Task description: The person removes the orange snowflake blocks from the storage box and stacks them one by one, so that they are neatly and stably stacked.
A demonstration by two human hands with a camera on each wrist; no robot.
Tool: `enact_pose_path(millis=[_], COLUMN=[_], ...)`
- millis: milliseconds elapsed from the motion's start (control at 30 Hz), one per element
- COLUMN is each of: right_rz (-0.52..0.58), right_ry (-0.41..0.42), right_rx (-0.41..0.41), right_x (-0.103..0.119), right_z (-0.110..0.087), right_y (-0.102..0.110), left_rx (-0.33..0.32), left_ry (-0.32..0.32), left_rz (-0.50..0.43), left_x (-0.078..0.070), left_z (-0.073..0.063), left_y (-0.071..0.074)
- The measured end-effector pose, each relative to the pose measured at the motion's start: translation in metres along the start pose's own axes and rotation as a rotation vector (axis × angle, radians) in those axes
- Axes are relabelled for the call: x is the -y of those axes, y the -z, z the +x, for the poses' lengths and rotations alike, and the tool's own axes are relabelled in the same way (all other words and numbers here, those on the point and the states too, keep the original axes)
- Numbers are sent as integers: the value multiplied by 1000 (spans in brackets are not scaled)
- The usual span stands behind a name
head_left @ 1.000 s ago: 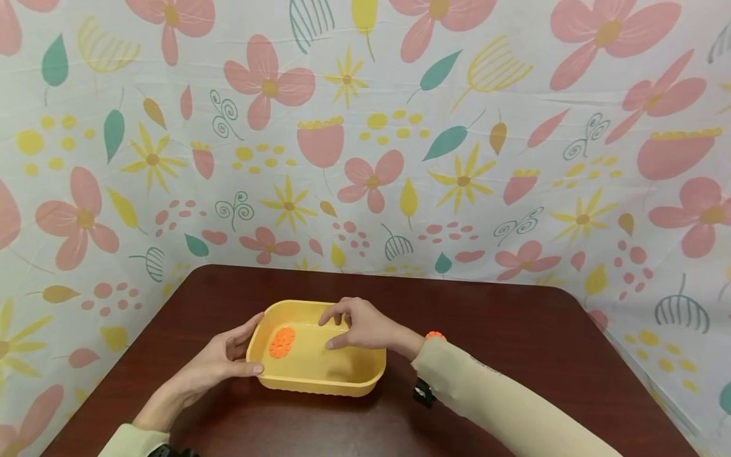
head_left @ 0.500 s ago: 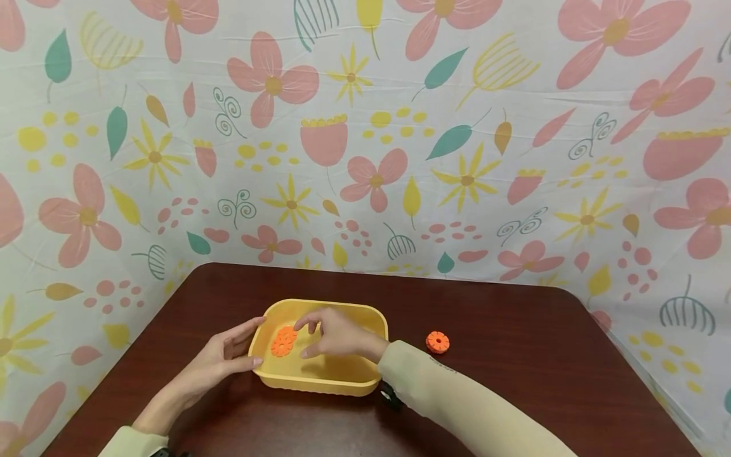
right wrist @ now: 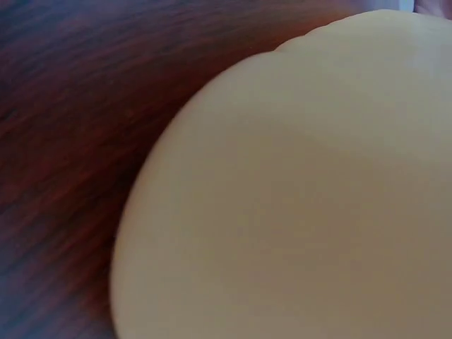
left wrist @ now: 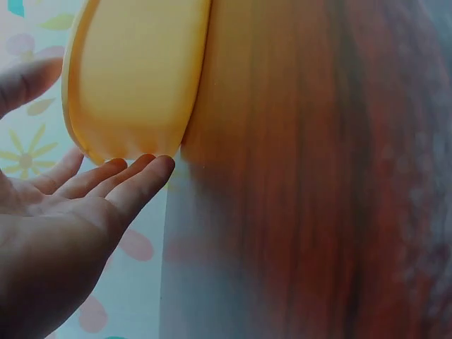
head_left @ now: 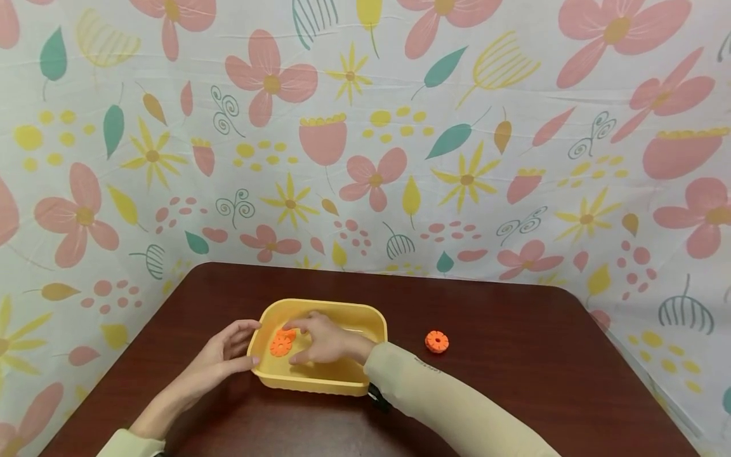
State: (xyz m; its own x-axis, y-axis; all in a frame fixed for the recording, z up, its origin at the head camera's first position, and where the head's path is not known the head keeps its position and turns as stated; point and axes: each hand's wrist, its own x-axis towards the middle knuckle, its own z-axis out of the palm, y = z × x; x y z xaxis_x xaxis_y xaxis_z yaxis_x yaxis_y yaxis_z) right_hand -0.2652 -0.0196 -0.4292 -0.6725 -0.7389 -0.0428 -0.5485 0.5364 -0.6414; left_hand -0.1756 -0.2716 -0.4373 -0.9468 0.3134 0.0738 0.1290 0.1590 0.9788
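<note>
In the head view, a yellow plastic tray (head_left: 316, 383) with rounded corners stands on the table. Two flat, notched orange discs (head_left: 280, 346) lie at its left end, the farther one partly covered by fingers. My left hand (head_left: 219, 355) is at the tray's left end, thumb near the front corner. The left wrist view shows its fairly straight fingertips touching the tray's outer wall (left wrist: 134, 78). My right hand (head_left: 325, 339) reaches down into the tray, index finger at the farther disc and thumb apart from it. The right wrist view shows mostly the tray's outer side (right wrist: 282, 198).
Another orange notched piece (head_left: 437, 341), looking like stacked discs, lies on the dark brown table (head_left: 514, 355) right of the tray. A flower-printed cloth (head_left: 371, 82) hangs behind the table and along its sides.
My right hand has moved left inside the tray, up to the orange discs. Its sleeve no longer covers the orange piece on the table. The left hand stays about where it was.
</note>
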Motion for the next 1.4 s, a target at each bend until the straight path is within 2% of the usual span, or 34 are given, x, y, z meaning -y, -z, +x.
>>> enact_pose_path(millis=[367,600,867,1033,1267,1400], right_rz=[-208,-272,-194,-149,-122,-83], right_ry=[-33,-33,15,3,-5,7], right_rx=[133,112,46,60,77,92], right_x=[9,14,6,3,1,0], right_z=[6,6,4,1,-3,-4], right_y=[-3,-1,-2,0,3,5], left_rx=[82,115,107,100,112,106], left_ry=[-59,-64,-59,-59,-58,-57], left_rz=[-14,-47,-54,-28,68,81], left_x=[5,5,5,3,-1,-1], left_z=[2,2,0,-1,-4,-3], left_y=[3,4,4,4,6,7])
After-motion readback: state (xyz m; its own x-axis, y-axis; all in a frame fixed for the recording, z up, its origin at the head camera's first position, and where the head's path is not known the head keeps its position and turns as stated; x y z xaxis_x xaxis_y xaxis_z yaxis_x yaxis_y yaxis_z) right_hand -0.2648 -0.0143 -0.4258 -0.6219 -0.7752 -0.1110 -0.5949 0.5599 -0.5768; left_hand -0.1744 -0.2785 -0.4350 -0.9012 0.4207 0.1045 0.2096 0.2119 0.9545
